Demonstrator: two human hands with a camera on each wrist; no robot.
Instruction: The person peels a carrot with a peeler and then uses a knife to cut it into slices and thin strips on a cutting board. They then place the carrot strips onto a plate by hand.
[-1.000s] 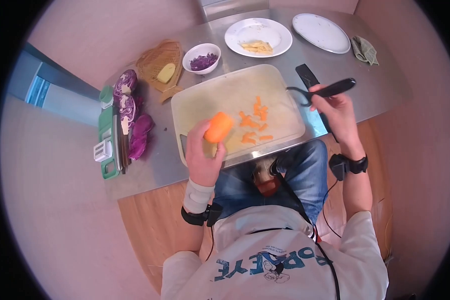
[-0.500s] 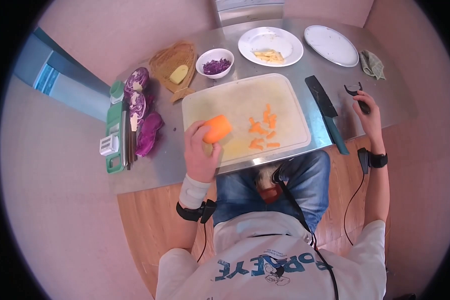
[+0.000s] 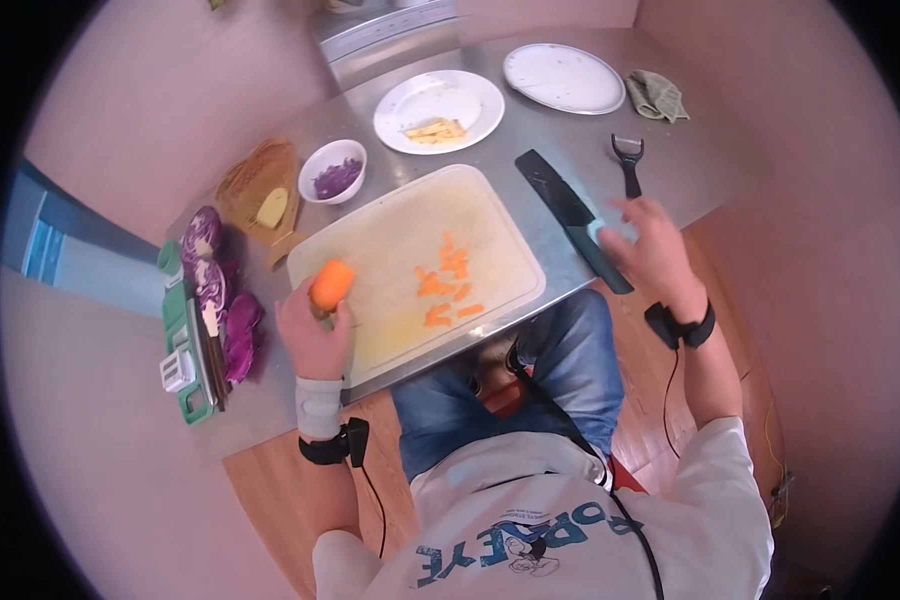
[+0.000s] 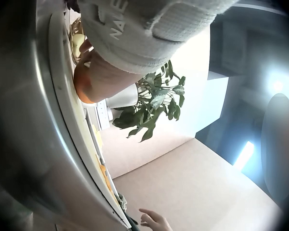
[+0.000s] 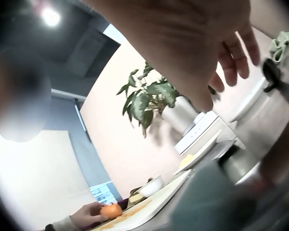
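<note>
My left hand (image 3: 315, 332) grips a thick, peeled orange carrot piece (image 3: 332, 285) over the left part of the cutting board (image 3: 390, 225). The same carrot shows between the fingers in the left wrist view. Small carrot bits (image 3: 448, 280) lie scattered on the board's right half. My right hand (image 3: 658, 255) hovers beside the handle of a dark-bladed knife (image 3: 560, 200), its fingers loosely spread with nothing in them. Beyond those fingers a black peeler (image 3: 627, 158) lies on the metal table.
A bowl of shredded purple cabbage (image 3: 337, 178), a plate with pale strips (image 3: 400, 105), an oval plate (image 3: 565, 78) and a cloth (image 3: 657, 95) line the far side. At left are a woven basket (image 3: 240, 185), cabbage pieces (image 3: 240, 335) and a green slicer (image 3: 175, 310).
My right hand carried the peeler rightward, let go of it on the table and came back toward the knife handle. The carrot stays in my left hand. The head view has shifted.
</note>
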